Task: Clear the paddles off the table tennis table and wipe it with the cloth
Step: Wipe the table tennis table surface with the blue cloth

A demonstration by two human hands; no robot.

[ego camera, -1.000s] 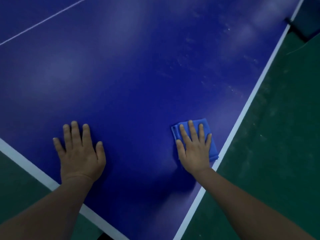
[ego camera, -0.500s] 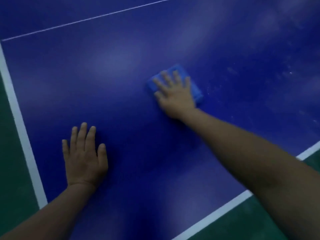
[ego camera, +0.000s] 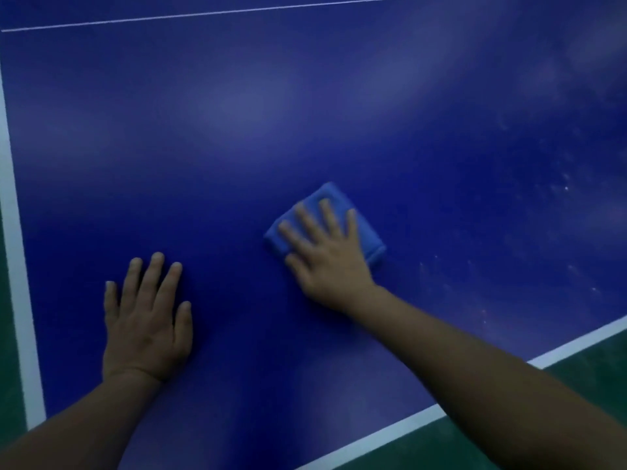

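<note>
Paddles: none in view | right hand (ego camera: 330, 262): fingers spread, pressing cloth (ego camera: 371, 247) on table (ego camera: 237, 130) | left hand (ego camera: 146, 320): flat, left of cloth | wiping unfinished; specks right of cloth

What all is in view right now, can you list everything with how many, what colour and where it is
table tennis table: one, dark blue top with white edge lines and a thin white centre line, fills most of the view
dusty specks: scattered, whitish, on the table's right side
cloth: one, blue, folded, on the table right of centre, under the right hand
floor: green, beyond the table edges at left and lower right
left hand: one, flat on the table, lower left
right hand: one, fingers spread, pressing on the cloth
</note>
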